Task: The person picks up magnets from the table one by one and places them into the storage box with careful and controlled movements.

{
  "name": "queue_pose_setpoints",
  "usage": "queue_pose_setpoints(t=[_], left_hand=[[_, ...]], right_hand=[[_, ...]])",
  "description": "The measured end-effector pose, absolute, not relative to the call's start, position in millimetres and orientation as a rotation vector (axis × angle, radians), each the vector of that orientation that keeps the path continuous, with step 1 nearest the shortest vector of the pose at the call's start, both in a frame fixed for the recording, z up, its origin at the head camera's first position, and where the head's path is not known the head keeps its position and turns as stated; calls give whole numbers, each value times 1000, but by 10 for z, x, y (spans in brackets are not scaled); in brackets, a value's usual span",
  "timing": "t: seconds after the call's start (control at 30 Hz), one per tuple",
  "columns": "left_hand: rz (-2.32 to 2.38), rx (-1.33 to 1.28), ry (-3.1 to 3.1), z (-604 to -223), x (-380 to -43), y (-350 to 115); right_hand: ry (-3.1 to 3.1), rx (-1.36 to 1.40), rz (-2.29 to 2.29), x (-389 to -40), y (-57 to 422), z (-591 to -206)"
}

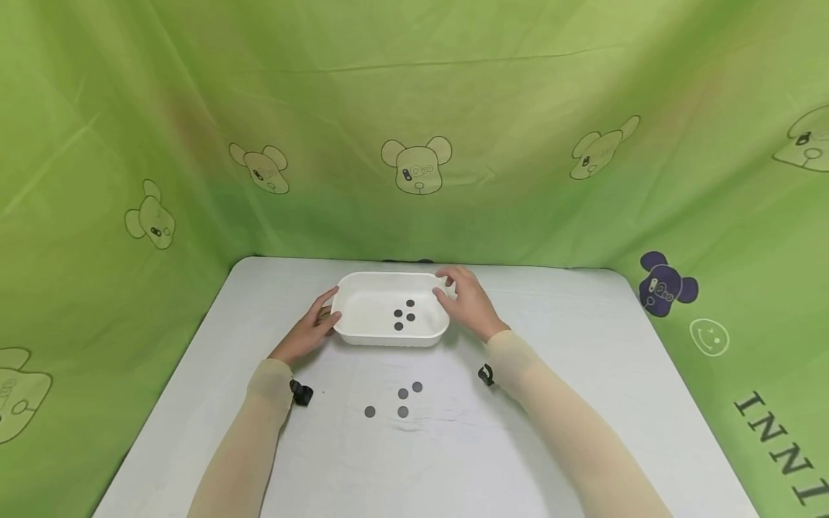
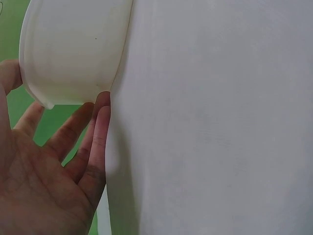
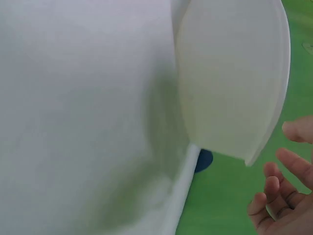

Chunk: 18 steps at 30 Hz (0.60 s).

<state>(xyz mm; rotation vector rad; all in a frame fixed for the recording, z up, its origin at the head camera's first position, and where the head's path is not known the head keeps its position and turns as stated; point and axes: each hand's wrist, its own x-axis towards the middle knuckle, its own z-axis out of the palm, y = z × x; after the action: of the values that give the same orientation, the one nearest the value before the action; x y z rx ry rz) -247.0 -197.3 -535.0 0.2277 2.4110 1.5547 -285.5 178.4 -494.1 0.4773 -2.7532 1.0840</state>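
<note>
A white oblong dish (image 1: 363,316) with rounded ends is near the back of the table. Several small dark grey discs (image 1: 411,317) lie inside, right of its middle. My left hand (image 1: 309,334) grips the dish's left end, thumb at the rim and fingertips at the lower side in the left wrist view. At the opposite end, my right hand (image 1: 471,306) hovers by the rim with thumb and forefinger spread. The right wrist view shows a gap between its loosely bent fingers (image 3: 296,164) and the dish wall. More grey discs (image 1: 403,412) lie on the table in front.
The white table (image 1: 337,460) has rounded back corners. Green cloth (image 1: 492,216) printed with bear heads hangs behind it and along both sides. A black wrist-worn device (image 1: 301,393) sits at the left cuff, another black piece (image 1: 486,374) at the right cuff.
</note>
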Motion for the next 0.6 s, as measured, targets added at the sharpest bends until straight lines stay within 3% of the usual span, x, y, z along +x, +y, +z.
queue_pose_setpoints(t=[0.6], left_hand=[[1553,237,2412,-5351,-2466,-1971]], right_hand=[[-2770,381,1478,-2533,2049,-5154]])
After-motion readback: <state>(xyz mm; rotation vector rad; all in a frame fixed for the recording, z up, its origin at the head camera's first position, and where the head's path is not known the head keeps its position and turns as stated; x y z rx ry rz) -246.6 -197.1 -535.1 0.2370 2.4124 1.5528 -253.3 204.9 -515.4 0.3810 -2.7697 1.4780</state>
